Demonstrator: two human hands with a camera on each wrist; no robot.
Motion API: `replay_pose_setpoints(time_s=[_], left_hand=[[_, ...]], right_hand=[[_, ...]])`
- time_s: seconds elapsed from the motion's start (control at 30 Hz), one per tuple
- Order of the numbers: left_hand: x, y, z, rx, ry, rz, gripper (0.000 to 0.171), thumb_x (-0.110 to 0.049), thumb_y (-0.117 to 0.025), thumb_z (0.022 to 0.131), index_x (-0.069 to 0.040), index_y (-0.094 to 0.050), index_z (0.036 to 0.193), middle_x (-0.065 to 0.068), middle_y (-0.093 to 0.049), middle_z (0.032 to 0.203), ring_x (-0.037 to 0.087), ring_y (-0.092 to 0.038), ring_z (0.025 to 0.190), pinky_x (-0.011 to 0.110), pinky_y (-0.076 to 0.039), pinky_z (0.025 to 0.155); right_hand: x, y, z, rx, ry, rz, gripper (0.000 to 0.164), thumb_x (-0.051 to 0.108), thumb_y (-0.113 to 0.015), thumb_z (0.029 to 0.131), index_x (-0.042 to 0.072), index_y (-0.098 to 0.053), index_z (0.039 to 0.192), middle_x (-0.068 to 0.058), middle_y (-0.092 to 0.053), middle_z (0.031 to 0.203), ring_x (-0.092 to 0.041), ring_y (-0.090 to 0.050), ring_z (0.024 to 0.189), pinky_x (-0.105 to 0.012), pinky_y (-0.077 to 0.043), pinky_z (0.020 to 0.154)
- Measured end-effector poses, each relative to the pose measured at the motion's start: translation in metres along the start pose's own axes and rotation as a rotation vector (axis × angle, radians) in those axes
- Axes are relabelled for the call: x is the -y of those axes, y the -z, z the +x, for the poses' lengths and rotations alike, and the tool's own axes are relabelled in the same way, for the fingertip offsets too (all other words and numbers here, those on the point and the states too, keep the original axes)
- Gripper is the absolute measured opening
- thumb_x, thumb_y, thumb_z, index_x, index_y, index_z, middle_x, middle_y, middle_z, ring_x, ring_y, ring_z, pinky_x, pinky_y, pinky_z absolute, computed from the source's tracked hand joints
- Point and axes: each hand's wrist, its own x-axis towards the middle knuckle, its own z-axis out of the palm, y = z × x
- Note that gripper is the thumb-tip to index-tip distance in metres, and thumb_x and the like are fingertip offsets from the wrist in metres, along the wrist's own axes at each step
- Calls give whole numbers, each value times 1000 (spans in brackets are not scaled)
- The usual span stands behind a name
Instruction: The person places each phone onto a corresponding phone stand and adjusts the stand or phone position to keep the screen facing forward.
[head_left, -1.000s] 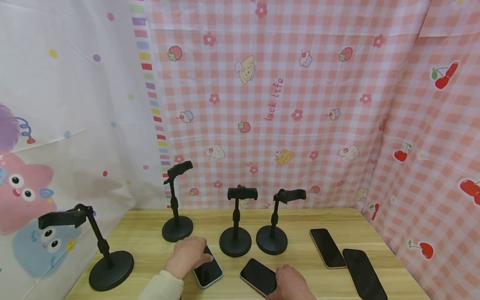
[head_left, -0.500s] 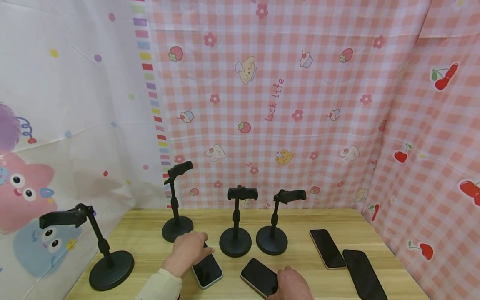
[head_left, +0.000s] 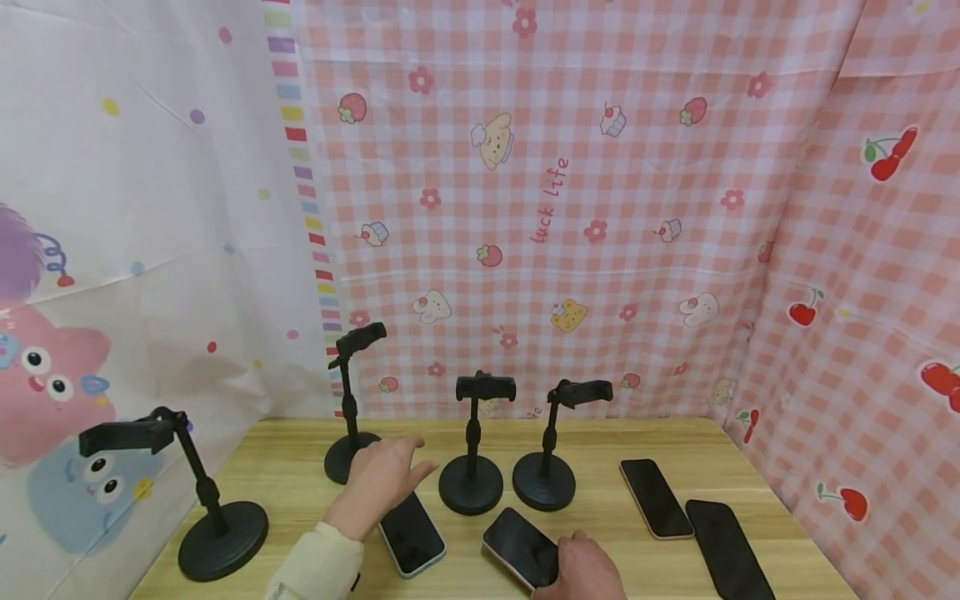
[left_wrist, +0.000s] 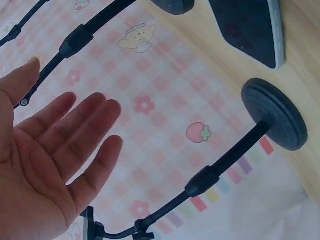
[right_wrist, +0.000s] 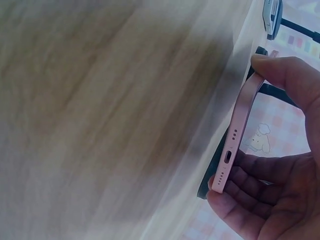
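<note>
My right hand (head_left: 585,571) grips the lower end of a smartphone (head_left: 519,546) with a dark screen. In the right wrist view its pink edge (right_wrist: 235,132) shows, held between thumb and fingers, tilted off the wooden surface. My left hand (head_left: 381,479) holds nothing; its fingers (left_wrist: 92,137) are spread and relaxed in the left wrist view. Below that hand lies a second smartphone (head_left: 412,537) with a pale frame, its far end partly covered. Just behind the left hand stands a black phone stand (head_left: 349,408), its base partly hidden.
Two more black phone stands, a middle one (head_left: 472,433) and a right one (head_left: 550,437), stand at the back. Another stand (head_left: 204,492) is at left. Two smartphones (head_left: 656,498) (head_left: 727,546) lie at right on the wooden table (head_left: 600,442). Patterned cloth (head_left: 630,167) hangs behind.
My left hand has lifted off the pale-framed smartphone and moved up and away, its fingers opening. The right hand has raised the far end of the pink-edged smartphone slightly.
</note>
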Motion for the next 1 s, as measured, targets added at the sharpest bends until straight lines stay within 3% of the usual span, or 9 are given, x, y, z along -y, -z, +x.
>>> replay_pose_setpoints(time_s=[0.13,0.3,0.57,0.8,1.0], left_hand=[[-2,6,4,-65,-31,8,42,-44,-71,90,-10,-71,114,7,-73,100,27,-68,76,42,-53,60],[-4,15,10,-97,-44,2,43,-46,-69,92,-12,-68,118,6,-73,101,20,-66,69,36,-49,52],[-9,26,16,-173,-81,-41,45,-45,-67,93,-12,-67,123,6,-72,110,25,-69,81,41,-54,61],[-16,31,20,-271,-146,-96,50,-44,-65,95,-11,-61,133,10,-71,114,27,-68,75,42,-54,60],[-25,36,24,-335,-209,-180,57,-44,-64,96,-9,-56,139,12,-64,130,29,-67,105,47,-55,82]], right_hand=[[0,0,0,2,-18,10,62,39,-91,61,-6,-64,93,-12,-52,81,-26,-50,75,-43,-49,73],[1,2,-2,-27,-11,38,64,41,-90,60,-6,-63,96,-11,-51,82,-26,-50,75,-43,-48,72],[4,4,-6,-92,2,65,69,43,-89,61,-5,-63,102,-11,-51,85,-25,-50,77,-43,-48,71],[8,5,-8,-146,-19,34,72,48,-89,61,-5,-63,103,-11,-52,87,-25,-50,78,-42,-48,72],[10,8,-11,-205,-17,19,78,51,-89,61,-6,-62,107,-14,-56,94,-26,-52,81,-43,-50,75]])
